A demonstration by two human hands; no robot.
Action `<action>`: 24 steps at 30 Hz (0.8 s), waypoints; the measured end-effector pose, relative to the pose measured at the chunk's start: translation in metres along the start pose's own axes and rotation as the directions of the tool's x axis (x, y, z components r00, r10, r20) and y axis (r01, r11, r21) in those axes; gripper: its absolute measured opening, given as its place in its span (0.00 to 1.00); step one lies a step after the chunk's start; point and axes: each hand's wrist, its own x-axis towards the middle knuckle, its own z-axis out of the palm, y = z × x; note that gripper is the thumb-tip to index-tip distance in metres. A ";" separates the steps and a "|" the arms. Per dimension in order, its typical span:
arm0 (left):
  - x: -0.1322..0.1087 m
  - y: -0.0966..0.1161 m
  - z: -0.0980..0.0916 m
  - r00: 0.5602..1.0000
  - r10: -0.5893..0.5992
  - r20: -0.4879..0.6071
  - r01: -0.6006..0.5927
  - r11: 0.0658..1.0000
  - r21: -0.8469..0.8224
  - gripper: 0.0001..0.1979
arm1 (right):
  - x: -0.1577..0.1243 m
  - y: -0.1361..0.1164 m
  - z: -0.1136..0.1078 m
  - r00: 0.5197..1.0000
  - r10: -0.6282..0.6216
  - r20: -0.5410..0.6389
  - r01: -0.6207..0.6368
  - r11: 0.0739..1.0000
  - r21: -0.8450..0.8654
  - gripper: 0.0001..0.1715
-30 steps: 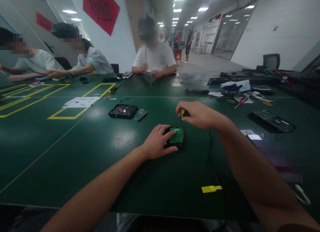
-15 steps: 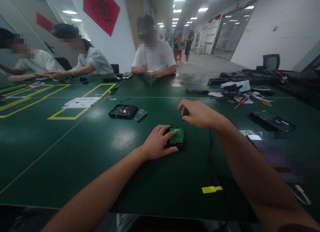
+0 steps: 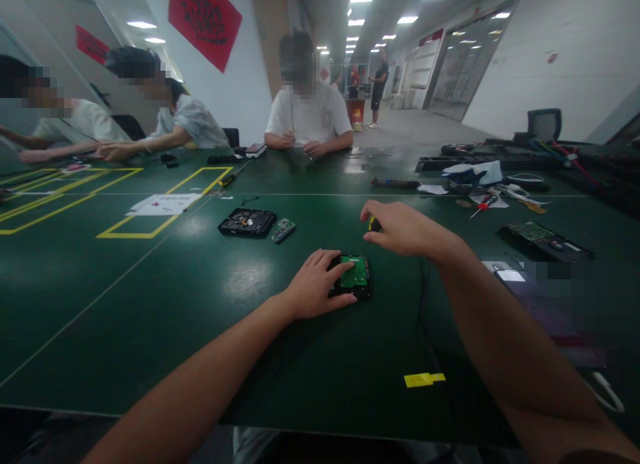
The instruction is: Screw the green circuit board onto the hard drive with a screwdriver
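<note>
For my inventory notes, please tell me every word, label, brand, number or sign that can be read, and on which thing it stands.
No text reads clearly.
Red diamond sign: characters too blurred to read.
White paper sheet: print too small.
Yellow tag: any marks too faint to tell.
Green circuit board: pale marking, too small to read.

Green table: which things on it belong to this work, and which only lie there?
In use:
device with green board, under left hand
yellow-handled screwdriver, in right hand

Apparently lying about:
black casing
loose circuit board
paper sheet
red screwdriver
</note>
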 end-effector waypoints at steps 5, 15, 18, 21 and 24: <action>0.000 0.001 -0.001 1.000 0.001 0.001 -0.001 1.000 -0.009 0.38 | 0.002 0.001 0.005 0.998 -0.031 -0.048 0.031 0.999 0.017 0.12; 0.000 0.001 -0.001 1.000 0.001 -0.003 -0.001 1.000 -0.006 0.38 | 0.001 0.001 0.000 0.996 -0.011 0.093 -0.009 0.976 0.216 0.18; 0.000 0.001 -0.001 1.000 -0.001 0.002 0.001 1.000 -0.002 0.38 | 0.001 0.005 0.000 0.996 -0.015 0.094 -0.005 0.978 0.210 0.15; 0.000 0.001 -0.001 1.000 -0.001 0.005 0.001 1.000 -0.005 0.39 | 0.000 0.004 0.000 0.996 -0.017 0.089 0.000 0.982 0.189 0.12; 0.000 0.001 -0.001 1.000 -0.002 0.006 0.002 1.000 -0.001 0.39 | -0.003 0.001 -0.003 0.995 -0.008 0.103 -0.010 0.984 0.176 0.12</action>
